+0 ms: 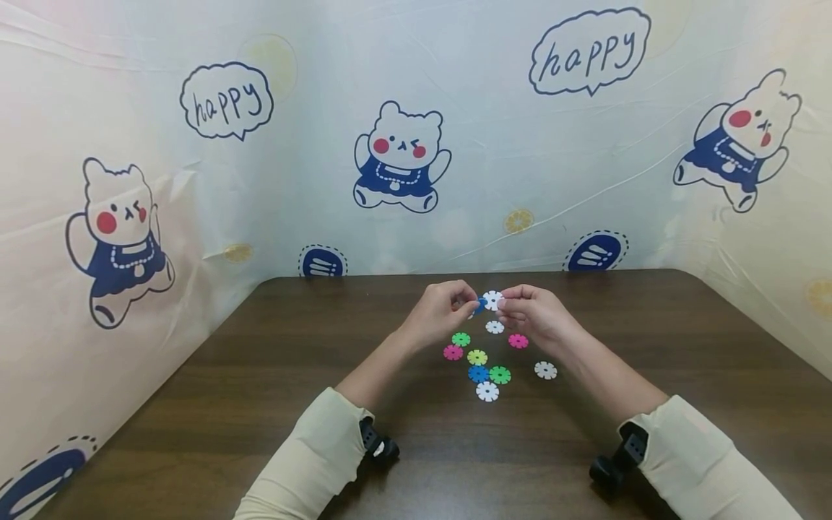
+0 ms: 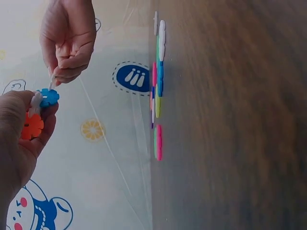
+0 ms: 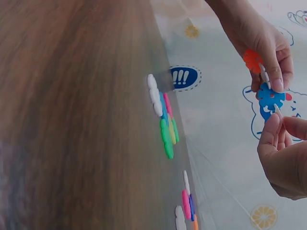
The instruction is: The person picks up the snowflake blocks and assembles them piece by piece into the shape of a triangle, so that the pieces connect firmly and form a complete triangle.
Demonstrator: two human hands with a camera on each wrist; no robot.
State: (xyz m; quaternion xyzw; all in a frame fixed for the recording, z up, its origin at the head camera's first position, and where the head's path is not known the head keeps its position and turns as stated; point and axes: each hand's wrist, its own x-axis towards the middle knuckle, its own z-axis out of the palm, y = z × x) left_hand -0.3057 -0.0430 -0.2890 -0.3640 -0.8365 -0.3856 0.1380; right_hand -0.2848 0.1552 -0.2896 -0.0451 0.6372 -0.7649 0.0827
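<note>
My left hand pinches a small joined group of notched plastic snowflake discs above the table. The wrist views show this group as an orange disc, a white disc seen nearly edge-on, and a blue disc. Between thumb and fingertips, my right hand holds another white disc. Its edge meets the rim of the blue disc; whether their notches are engaged I cannot tell. Fingers cover part of the pieces.
Several loose discs lie flat on the brown table below and nearer than the hands, including a yellow disc, a pink disc, a green disc and a white disc. A printed curtain hangs behind the table.
</note>
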